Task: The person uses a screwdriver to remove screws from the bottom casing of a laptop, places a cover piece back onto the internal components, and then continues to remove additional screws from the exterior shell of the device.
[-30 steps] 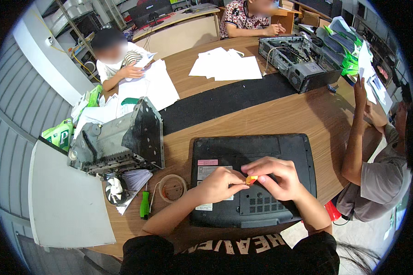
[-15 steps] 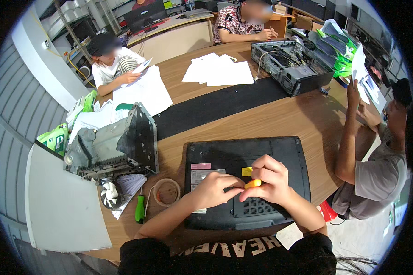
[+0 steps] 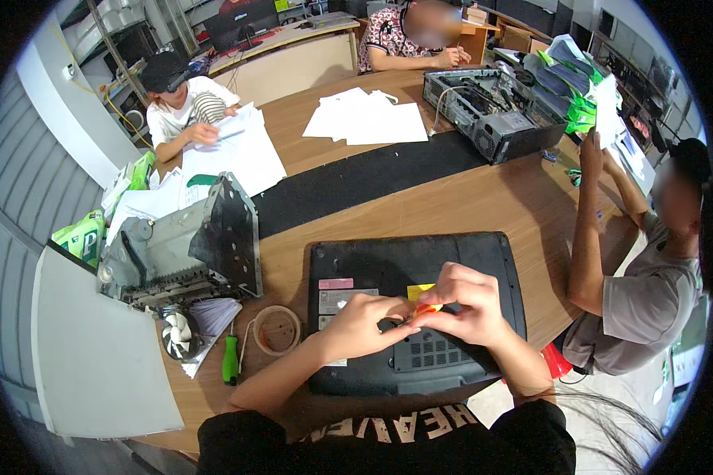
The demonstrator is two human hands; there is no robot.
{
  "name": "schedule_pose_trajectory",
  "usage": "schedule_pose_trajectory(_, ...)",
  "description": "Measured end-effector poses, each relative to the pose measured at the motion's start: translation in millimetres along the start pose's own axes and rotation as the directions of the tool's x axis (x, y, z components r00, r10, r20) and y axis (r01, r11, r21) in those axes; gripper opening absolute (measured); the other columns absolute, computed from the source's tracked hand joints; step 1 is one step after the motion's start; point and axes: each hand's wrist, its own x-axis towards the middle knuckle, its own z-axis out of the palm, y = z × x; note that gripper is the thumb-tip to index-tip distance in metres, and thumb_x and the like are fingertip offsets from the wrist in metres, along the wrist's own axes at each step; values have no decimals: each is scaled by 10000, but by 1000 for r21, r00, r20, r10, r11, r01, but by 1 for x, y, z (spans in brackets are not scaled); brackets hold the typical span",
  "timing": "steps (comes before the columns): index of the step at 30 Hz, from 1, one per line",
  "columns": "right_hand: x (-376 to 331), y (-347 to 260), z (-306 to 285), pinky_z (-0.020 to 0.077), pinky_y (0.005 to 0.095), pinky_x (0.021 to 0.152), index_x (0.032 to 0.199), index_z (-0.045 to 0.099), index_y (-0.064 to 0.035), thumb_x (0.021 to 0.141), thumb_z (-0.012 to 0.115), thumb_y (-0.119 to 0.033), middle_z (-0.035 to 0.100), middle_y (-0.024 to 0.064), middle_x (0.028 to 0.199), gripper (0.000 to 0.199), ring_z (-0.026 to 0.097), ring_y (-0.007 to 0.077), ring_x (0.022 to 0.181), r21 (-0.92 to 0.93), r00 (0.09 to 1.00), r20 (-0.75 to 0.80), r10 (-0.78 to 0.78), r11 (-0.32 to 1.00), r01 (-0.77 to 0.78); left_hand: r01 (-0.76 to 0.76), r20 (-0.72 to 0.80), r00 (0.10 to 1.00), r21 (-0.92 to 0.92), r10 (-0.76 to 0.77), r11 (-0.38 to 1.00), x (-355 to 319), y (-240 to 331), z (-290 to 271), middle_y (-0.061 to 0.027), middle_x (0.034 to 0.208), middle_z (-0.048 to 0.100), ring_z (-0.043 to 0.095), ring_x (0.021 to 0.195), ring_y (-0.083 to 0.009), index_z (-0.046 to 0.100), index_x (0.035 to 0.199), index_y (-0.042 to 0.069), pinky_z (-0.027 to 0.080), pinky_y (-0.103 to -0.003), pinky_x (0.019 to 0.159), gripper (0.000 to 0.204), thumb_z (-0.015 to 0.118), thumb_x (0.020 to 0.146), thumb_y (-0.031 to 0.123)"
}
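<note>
A black laptop [image 3: 483,261] lies upside down in front of me, its vented base cover and labels facing up. Over its middle, my right hand [image 3: 474,305] is closed around the orange-yellow handle of what looks like a small screwdriver [image 3: 428,308]. My left hand [image 3: 360,324] pinches at the front end of it, fingers meeting those of the right. The tip is hidden between my left fingers. Both hands are above the laptop's base. To the left lie a green-handled screwdriver [image 3: 230,360] and a roll of tape [image 3: 277,331].
An opened metal equipment chassis [image 3: 190,245] stands at the left, beside a white fan [image 3: 179,334]. An opened computer case [image 3: 495,115] sits at the far right. White papers [image 3: 364,119] lie across the table. Three co-workers sit around it; one at the right holds up papers.
My hands have drawn closer together around the small screwdriver, the left fingers now over its front end. The view has shifted slightly. At the far left, the co-worker's hand has lowered to the papers.
</note>
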Motion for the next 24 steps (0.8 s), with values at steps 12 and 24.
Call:
schedule_pose_trajectory(12,3,-5,0,453,371,948,1321,459,27,873,556,-15,633,154,1152,460,604,250,1075,766,967,225,121,592,-252,43,-42,998,8,-43,999,-6,-7,6,-166,800,670,657,691,-330,666,935,33,511,-385,609,136,660,841,131)
schedule_pose_trajectory(24,2,-8,6,508,286,624,809,691,-39,700,800,-105,695,117,833,168,655,183,714,240,989,139,43,968,-76,-3,-2,1000,1,3,1000,-4,6,-1,-137,767,672,662,676,-274,646,832,-21,528,-348,643,152,683,800,123)
